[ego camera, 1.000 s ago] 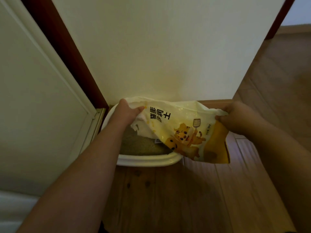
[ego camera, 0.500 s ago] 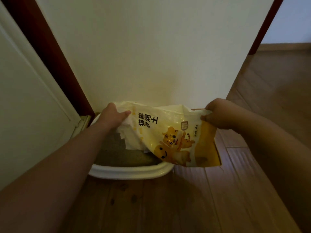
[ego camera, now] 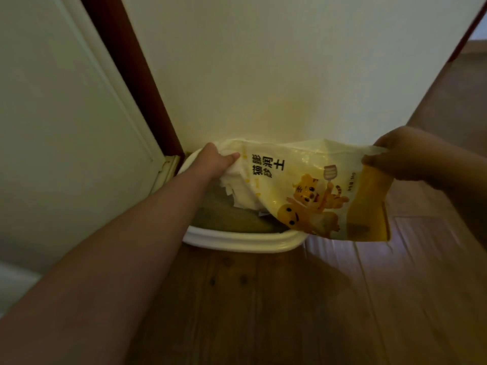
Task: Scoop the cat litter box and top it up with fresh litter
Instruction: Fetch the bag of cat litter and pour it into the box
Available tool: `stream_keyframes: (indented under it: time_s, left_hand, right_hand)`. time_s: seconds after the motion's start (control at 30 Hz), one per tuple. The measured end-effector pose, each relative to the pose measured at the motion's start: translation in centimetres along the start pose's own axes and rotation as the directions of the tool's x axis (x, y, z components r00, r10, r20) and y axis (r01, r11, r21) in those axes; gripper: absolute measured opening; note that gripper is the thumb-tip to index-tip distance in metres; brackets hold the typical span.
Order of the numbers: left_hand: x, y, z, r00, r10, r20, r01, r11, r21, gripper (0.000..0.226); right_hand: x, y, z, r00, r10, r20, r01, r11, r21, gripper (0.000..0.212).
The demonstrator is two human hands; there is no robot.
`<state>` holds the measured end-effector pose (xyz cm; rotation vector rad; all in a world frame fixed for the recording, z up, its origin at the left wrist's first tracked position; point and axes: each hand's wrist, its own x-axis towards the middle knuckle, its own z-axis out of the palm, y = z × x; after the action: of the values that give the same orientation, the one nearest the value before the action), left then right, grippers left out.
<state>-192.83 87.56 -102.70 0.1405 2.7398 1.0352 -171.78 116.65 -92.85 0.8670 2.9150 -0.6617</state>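
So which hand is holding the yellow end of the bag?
The right hand. It pinches the litter bag at its yellow end, out over the wooden floor. The left hand grips the white, crumpled end above the litter box.

Light: dim and warm; we see a yellowish cast on the wall (ego camera: pixel 290 75).
Source: brighter toward the upper right corner.
Shadows: deep on the wooden floor (ego camera: pixel 263 299) and near forearm.
Blur: soft overall; bag (ego camera: pixel 303 185) print smeared.
Distortion: door frame (ego camera: pixel 126 61) leans, wide-angle edges.
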Motion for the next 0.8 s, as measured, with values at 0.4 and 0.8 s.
stream_keyframes:
  time_s: [0.4, 0.8]
  left_hand:
    - [0.8, -1.5, 0.5, 0.999, -0.038, -0.002, 0.037, 0.983, -0.178, 0.067]
    - [1.0, -2.0, 1.3, 0.998, -0.066, 0.005, 0.065, 0.974, -0.215, 0.088]
  right_hand:
    - [-0.4, -0.7, -1.0, 1.0, 0.031, -0.003, -0.03, 0.996, 0.09, 0.035]
    - [-0.9, -0.9, -2.1, 0.999, 0.013, -0.053, -0.005, 0.989, 0.147, 0.037]
